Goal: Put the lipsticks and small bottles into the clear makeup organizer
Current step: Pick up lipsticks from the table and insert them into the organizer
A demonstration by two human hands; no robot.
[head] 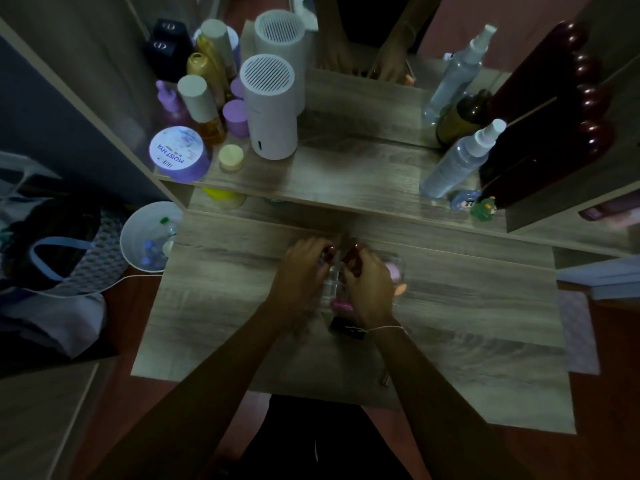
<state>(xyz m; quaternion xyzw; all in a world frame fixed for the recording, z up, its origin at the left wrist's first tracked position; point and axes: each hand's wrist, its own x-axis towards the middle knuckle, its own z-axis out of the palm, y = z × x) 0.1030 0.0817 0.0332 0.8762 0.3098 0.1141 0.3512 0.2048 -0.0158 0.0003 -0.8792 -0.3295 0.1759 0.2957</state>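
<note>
My two hands are close together over the clear makeup organizer (398,268), which sits near the middle of the wooden table (225,306). The room is dim, so small things are hard to see.

My left hand (301,271) is curled. Its fingers are bent around a small dark red thing (330,252), maybe a lipstick or a little bottle. I cannot tell which one it is.

My right hand (367,289) is curled too. Its fingers pinch another small red thing (353,252) right beside the first one. The two red things almost touch, just above the far side of the organizer.

My hands hide most of the organizer. I can see something pink (394,271) inside it on the right side, and a peach bit just under that. A pink stick (341,304) shows below my hands. A small black tube (346,328) lies on the table near my right wrist, which has a thin white string (388,328) around it.

On the shelf behind the table stand a white round machine (268,109), a purple tub (178,154) and a clear spray bottle (457,161).
</note>
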